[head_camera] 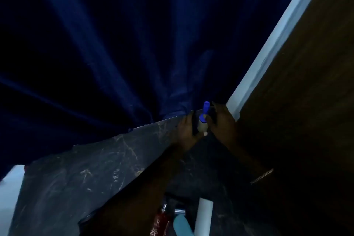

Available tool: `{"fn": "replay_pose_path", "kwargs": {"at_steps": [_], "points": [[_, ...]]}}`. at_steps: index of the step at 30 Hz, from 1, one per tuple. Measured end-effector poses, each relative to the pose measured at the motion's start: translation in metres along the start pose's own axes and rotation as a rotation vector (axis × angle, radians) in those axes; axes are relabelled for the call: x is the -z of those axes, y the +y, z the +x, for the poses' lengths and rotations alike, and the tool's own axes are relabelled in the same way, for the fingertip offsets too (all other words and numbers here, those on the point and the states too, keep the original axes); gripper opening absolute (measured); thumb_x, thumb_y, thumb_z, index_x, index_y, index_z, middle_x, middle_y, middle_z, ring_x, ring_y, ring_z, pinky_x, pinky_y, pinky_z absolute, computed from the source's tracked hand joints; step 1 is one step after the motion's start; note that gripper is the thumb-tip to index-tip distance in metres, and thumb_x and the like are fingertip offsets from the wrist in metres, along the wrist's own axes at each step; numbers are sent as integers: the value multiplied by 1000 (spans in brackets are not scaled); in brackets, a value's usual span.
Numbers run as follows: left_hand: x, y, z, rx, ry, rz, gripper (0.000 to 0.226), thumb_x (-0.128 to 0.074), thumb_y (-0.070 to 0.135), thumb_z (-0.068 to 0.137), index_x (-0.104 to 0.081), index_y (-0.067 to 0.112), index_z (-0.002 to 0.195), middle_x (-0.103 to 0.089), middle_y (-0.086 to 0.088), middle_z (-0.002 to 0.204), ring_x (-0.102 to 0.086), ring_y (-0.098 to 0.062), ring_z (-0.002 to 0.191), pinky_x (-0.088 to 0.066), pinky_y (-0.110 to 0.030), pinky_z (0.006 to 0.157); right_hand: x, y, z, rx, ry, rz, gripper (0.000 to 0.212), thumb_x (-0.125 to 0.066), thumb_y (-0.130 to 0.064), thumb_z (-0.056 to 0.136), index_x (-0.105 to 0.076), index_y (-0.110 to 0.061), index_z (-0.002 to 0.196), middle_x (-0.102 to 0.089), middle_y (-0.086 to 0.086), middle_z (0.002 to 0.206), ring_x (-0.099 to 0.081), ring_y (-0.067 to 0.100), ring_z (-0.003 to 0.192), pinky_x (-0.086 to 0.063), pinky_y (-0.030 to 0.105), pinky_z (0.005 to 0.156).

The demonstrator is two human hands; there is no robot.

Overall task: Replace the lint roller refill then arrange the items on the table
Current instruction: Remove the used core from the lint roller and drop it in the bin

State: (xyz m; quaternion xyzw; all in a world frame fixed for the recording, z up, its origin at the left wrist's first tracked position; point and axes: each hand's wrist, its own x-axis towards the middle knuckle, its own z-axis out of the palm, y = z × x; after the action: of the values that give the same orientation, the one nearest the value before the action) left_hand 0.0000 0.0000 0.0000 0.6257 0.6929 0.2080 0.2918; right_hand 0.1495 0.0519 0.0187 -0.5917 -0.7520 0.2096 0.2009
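At the far corner of the dark marbled desk point(99, 166), the lint roller point(202, 120) stands nearly upright, blue handle up and pale roll down, between the two hands; the right hand point(223, 123) curls its fingers round the handle, while the left hand point(186, 129) lies close against the roll's other side, though the dim light hides whether it grips; a chain bracelet point(261, 176) sits on the right wrist; well nearer than the roller lie a red bottle point(160, 222), a teal object point(181, 225) with a chrome cap, and a white tube point(204, 216), close together; behind the roller hangs a dark blue curtain point(107, 44); just right of it rises a brown panel point(298, 82) with pale trim.
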Motion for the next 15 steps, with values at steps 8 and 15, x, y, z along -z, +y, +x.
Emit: {"fn": "replay_pose_path", "kwargs": {"at_steps": [8,15], "points": [[-25,7,37,125,-58,-266,53,-70,7,95,-50,-2,144,-58,-22,142,-55,-37,134,-42,-40,114,-13,5,11,-8,22,14,57,-46,-62,87,-62,-13,112,-66,10,109,-64,30,101,-52,48,88],[-22,2,24,88,-21,-334,55,-75,12,91,-54,6,142,-62,-5,137,-61,-20,123,-47,-30,106,-1,1,-8,-85,8,221,31,-63,-38,89,-61,-18,112,-69,7,109,-64,18,101,-50,36,97]]}}
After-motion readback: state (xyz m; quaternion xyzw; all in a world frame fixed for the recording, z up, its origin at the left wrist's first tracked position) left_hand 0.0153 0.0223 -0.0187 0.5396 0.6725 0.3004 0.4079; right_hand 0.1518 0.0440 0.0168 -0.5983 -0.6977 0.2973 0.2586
